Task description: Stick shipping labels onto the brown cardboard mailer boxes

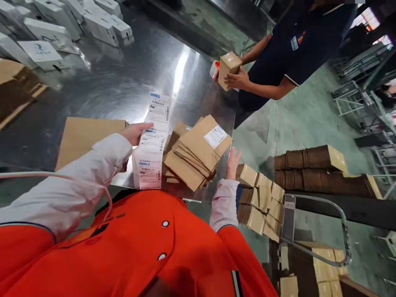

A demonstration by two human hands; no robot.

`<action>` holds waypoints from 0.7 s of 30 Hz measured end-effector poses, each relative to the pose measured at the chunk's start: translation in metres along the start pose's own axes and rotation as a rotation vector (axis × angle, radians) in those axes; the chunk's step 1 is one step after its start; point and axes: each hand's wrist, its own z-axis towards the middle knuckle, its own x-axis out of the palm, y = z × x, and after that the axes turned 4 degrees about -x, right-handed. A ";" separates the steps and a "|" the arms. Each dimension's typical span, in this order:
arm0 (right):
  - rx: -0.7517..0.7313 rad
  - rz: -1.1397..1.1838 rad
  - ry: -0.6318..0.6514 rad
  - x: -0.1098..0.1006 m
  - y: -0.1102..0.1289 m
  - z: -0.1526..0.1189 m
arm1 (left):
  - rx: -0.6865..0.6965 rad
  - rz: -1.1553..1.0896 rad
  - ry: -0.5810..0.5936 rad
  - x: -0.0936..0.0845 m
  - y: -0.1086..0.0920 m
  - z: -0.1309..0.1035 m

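While the stack of flat brown cardboard packets (198,154) lay on the shiny grey metal table (123,90), the long strip of white paper labels (157,140), printed with barcodes and blue headings, was found just to its left, running lengthwise beside it. A white rectangular label (215,136) was noted on the uppermost packet.

In the inspector's judgement, sound handling of the strip called for a light pinch at the edge, a flat, uncreased print face and an even pull, since a slanted tug would have risked tearing. The free right grip (232,163) would have served best as a steady for the stack.

The left grip (136,133), left of the stack, was closed over the strip's near edge; fingers lay on the printed face, though the thumb could not be made out. The strip extended both ways from those fingers. The right grip, just right of the stack, was spread and held nothing; contact with the packets could not be established. The stack stood between it and the strip.

Beyond the stack and to its right, a co-worker in a dark blue shirt (309,49) held a brown cardboard carton (230,62).
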 end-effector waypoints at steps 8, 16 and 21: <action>-0.167 1.041 0.636 0.069 0.126 -0.115 | 0.244 0.130 -0.063 -0.067 0.072 -0.089; -0.238 1.042 1.020 0.137 0.207 -0.185 | 0.326 -0.128 -0.214 -0.114 0.101 -0.132; -0.586 0.776 0.917 0.125 0.228 -0.180 | 0.281 -0.168 -0.351 -0.125 0.126 -0.129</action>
